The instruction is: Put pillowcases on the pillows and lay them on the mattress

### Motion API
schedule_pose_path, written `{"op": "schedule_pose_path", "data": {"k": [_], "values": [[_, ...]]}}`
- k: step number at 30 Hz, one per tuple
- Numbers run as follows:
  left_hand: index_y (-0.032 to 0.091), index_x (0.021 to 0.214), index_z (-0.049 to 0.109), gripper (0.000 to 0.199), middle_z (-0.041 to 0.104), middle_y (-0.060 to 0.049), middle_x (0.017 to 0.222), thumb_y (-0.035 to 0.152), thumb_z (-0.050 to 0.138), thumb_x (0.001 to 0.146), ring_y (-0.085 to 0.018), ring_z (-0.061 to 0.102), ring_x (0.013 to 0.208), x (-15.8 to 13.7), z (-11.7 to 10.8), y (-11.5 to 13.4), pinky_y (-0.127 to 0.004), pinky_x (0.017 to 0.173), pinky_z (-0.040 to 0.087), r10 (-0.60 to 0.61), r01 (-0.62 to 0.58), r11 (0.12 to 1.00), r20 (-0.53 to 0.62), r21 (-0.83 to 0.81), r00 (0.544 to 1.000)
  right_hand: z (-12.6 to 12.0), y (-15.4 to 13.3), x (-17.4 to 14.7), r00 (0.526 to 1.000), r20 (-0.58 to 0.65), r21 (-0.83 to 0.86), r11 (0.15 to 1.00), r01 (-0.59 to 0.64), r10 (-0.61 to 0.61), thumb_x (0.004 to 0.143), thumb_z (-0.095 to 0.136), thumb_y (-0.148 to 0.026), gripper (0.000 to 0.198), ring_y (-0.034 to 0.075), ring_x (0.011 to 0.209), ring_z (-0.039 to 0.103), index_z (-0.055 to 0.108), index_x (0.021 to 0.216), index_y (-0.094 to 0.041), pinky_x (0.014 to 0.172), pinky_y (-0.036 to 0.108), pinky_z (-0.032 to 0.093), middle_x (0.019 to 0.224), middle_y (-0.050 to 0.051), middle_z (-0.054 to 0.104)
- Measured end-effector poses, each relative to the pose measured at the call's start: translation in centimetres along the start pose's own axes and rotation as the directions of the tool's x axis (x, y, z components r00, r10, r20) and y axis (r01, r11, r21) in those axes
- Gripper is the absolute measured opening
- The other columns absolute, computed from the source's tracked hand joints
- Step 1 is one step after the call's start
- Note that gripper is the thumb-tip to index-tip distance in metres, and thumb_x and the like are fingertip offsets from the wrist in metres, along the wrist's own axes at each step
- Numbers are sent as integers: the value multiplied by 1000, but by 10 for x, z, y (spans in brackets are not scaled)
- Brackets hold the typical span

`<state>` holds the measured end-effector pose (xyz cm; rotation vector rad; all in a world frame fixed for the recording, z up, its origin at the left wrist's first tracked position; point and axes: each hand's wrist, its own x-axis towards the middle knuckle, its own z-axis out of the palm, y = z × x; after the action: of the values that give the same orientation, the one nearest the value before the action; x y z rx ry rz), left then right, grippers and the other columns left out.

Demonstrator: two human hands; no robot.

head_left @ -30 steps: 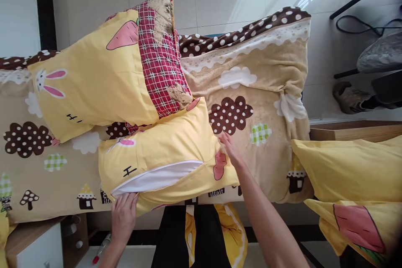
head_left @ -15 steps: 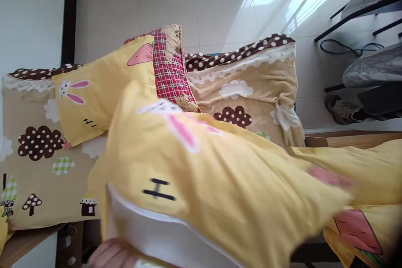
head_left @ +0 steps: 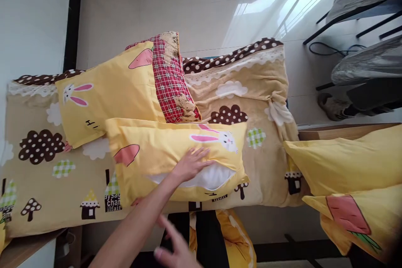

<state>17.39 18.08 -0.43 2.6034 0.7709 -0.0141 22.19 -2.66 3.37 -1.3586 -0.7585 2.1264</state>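
A yellow pillow with a rabbit and carrot print lies flat on a beige patterned blanket. Along its near side the cover gapes, and white filling shows through. My left hand rests on the pillow at the edge of this gap, fingers spread, palm down. Closer to me, below the blanket's near edge, is my right hand, slightly blurred, its index finger and thumb apart and nothing seen in it. My left forearm passes over the pillow's near left corner.
Behind lies another yellow rabbit pillow, overlapping a red checked cushion. More yellow pillows are stacked at the right. A person's shoe and black-legged chairs stand on the tiled floor.
The yellow pillow has come down from close to the camera and now lies flat, turned round with its rabbit at the right. My left hand now lies on top of it.
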Motion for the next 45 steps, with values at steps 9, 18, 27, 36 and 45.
{"op": "schedule_pose_path", "data": {"k": [9,18,27,36,45], "values": [[19,145,41,52,44,-17,150,35,40,95,-29,39,138,-153,47,-60,-51,112,23,-679,691,723,-188,2,710,-289,16,9,545,-836,-50,979,-200,68,44,68,-78,102,40,127,48,59,124,-15,101,50,42,135,21,55],[15,101,64,36,67,-11,91,16,38,77,-25,61,94,-134,1,-106,-36,85,47,-918,863,356,-309,-358,250,-223,-9,95,745,-666,-137,985,-107,-12,69,51,-79,73,30,95,64,67,102,-16,77,36,52,99,12,72],[19,78,60,15,60,-5,75,29,50,72,-23,58,77,-221,-13,-39,-35,73,46,-876,857,342,-460,-386,143,-216,12,11,652,-754,-376,870,-319,-87,76,45,-74,65,34,85,63,67,98,-16,73,43,48,87,14,69],[17,106,64,23,66,-11,98,18,48,90,-25,62,95,-179,41,29,-41,88,46,-761,783,594,-444,-184,473,-131,-33,82,790,-180,-973,224,-56,-586,89,48,-23,58,31,130,40,37,146,-23,100,46,30,147,16,42],[16,141,42,55,48,-10,147,6,40,87,-21,37,140,-35,55,56,-38,115,33,-334,314,885,2,-345,943,-194,-91,139,737,-324,-945,169,-279,-593,77,44,-5,46,24,85,52,66,115,-16,75,34,36,92,12,64]]}}
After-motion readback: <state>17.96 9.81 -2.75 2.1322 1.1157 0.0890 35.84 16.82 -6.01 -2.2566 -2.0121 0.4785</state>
